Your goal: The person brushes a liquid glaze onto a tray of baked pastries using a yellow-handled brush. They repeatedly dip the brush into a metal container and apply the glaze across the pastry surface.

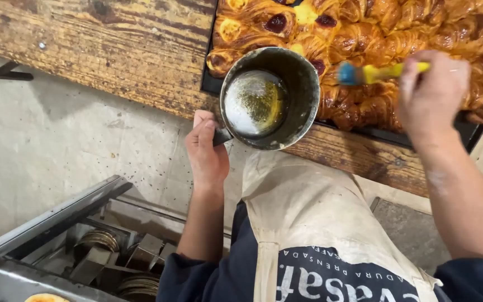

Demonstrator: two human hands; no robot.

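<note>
Two hands are at work. Left hand [207,151] grips the handle of a metal pot [269,98] holding yellowish liquid, held at the near edge of the wooden desk [113,50]. Right hand [434,95] is closed around a yellow brush [381,72], its blue bristles touching the glazed pastries [375,33] filling a dark tray [212,84] on the desk. A pale apron [308,212] hangs below.

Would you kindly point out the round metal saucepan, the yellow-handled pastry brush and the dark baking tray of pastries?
Round metal saucepan [302,84]: head view, inner right wall.
Yellow-handled pastry brush [380,72]: head view, middle of handle.
Dark baking tray [212,85]: head view, bare left rim.
</note>
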